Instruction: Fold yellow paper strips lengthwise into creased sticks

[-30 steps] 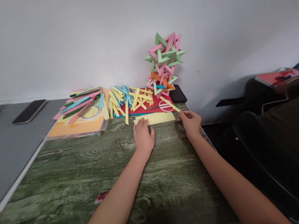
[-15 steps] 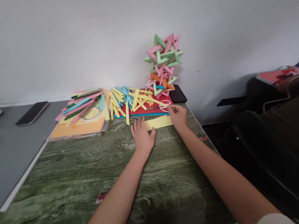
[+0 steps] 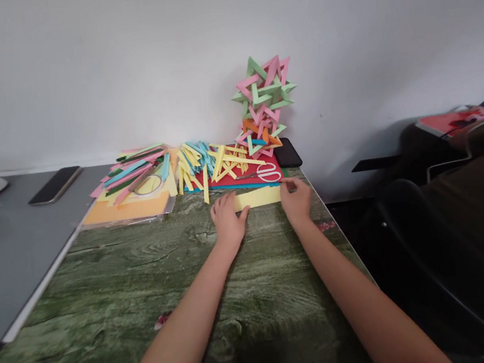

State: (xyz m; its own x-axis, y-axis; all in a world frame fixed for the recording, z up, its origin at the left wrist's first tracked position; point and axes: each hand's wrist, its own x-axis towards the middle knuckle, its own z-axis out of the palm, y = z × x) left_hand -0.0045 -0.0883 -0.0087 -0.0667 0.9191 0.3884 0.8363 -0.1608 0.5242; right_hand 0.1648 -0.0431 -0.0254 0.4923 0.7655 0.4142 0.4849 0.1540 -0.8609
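A pale yellow paper strip [image 3: 259, 197] lies crosswise on the green wood-patterned table [image 3: 186, 293]. My left hand [image 3: 228, 217] rests over the strip's left end, fingers laid down and thumb apart along its near edge. At the other end, my right hand [image 3: 297, 200] has its fingers bent and closed on the strip; the fingertips are partly hidden. Just beyond the right hand, scissors [image 3: 268, 173] with white handles lie on a red sheet [image 3: 246, 179]. Folded yellow strips [image 3: 221, 163] and blue strips [image 3: 202, 157] are heaped beside them.
Colourful strips [image 3: 131, 171] lie on an orange paper packet [image 3: 125, 210] at the back left. A pink and green paper star model [image 3: 265, 90] stands near the wall. A black phone [image 3: 287, 152] sits beside it; another phone [image 3: 55, 185] lies on the grey table [image 3: 2, 253].
My right hand has shifted slightly right and lower, uncovering the scissors' handles. The left hand stays at the strip's left end with its fingers drawn a little closer together.
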